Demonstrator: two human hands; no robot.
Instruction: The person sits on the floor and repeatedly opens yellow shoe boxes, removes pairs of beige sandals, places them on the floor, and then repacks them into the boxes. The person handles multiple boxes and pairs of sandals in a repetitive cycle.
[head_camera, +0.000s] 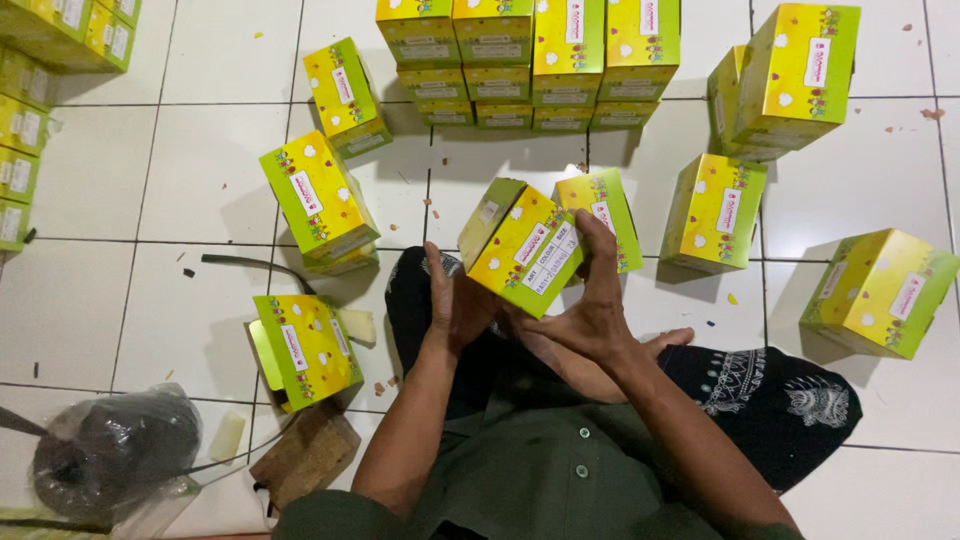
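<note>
Currently my left hand (455, 305) cups the box (522, 250) from beneath, bearing its weight; my right hand (590, 300) clamps its right face, steadying it above my lap. Finished boxes (530, 60) stand stacked on the floor (200, 190) beyond.

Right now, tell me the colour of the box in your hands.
Yellow and green box, head view.

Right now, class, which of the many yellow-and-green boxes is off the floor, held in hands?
The box at picture centre, gripped between left hand and right hand. Every other box stands on the tiles or a stack.
</note>
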